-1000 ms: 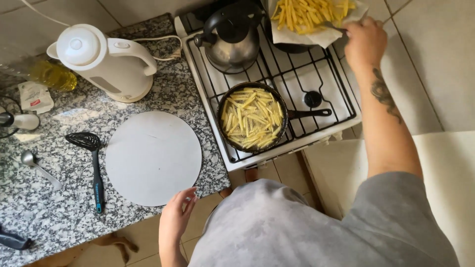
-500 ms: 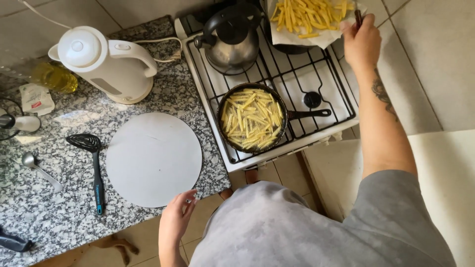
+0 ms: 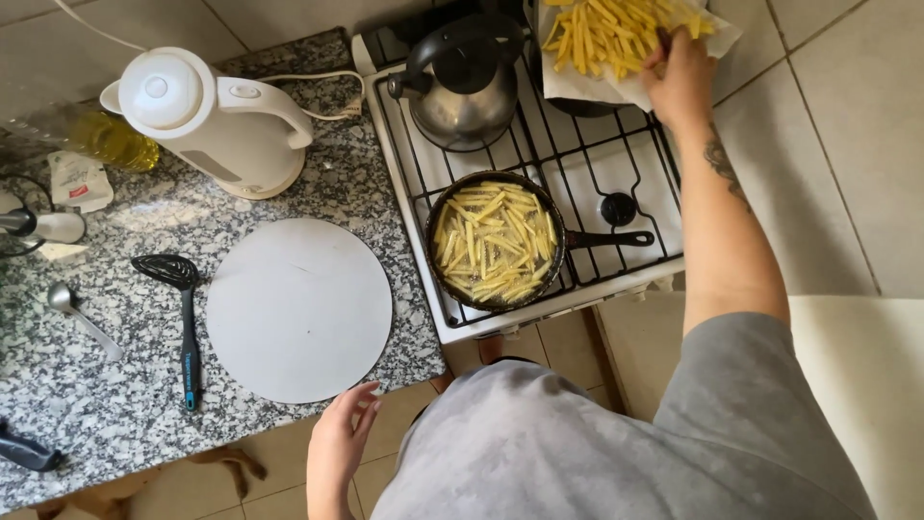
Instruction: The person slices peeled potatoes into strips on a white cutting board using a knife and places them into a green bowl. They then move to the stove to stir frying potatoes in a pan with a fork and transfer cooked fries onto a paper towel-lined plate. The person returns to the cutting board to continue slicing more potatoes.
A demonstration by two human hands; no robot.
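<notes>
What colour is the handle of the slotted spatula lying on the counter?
The spatula is black, with a blue section near the handle's end; the head view shows it.

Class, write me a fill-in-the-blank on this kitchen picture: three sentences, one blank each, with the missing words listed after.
1. The right hand reaches to the pile of raw fries lying on white ____.
2. The pan of fries sits on the stove in front of a metal ____.
3. On the counter, the black spatula lies to the ____ of the round white board.

Missing words: paper; kettle; left
</notes>
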